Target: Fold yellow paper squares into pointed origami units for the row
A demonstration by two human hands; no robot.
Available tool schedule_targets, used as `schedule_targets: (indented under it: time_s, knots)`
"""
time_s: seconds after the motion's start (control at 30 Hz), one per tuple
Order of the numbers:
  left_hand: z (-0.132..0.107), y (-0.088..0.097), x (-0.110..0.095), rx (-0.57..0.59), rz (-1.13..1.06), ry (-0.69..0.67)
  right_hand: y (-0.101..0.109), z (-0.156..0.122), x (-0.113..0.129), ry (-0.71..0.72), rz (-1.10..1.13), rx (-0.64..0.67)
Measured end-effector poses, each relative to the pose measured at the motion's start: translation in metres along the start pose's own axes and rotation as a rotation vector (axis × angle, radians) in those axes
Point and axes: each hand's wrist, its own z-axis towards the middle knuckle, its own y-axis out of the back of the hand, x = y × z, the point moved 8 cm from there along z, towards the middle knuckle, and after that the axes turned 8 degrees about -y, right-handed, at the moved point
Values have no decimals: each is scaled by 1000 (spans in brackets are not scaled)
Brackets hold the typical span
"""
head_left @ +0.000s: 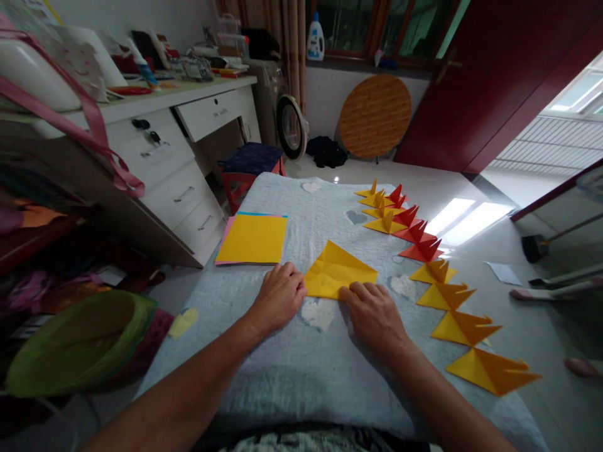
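Note:
A yellow paper (338,270), folded into a triangle with creases, lies on the light grey cloth (292,351) in front of me. My left hand (279,296) rests at the paper's left corner with its fingers curled and pressed down on the edge. My right hand (374,314) presses its fingertips on the paper's lower right edge. A stack of flat coloured sheets (253,238), yellow on top, lies just beyond my left hand.
A row of several folded yellow pieces (464,326) and red pieces (417,235) runs along the cloth's right side. A white desk with drawers (179,163) stands at the left, a green bag (80,339) lower left, a red door (494,81) at the back right.

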Motion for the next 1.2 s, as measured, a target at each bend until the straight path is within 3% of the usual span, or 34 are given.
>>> schedule_targets:
  time_s: [0.2, 0.43, 0.7, 0.93, 1.2]
  knots:
    - [-1, 2, 2, -6, -6, 4, 2, -6, 27, 28, -192, 135]
    - [-3, 4, 8, 1, -8, 12, -5, 1, 41, 9, -280, 227]
    - [-5, 7, 13, 22, -30, 9, -5, 2, 50, 16, -376, 264]
    - [-3, 13, 20, -31, -149, -3, -4, 4, 54, 1, -371, 308]
    - [-4, 17, 16, -3, -210, -12, -3, 6, 56, 16, -392, 267]
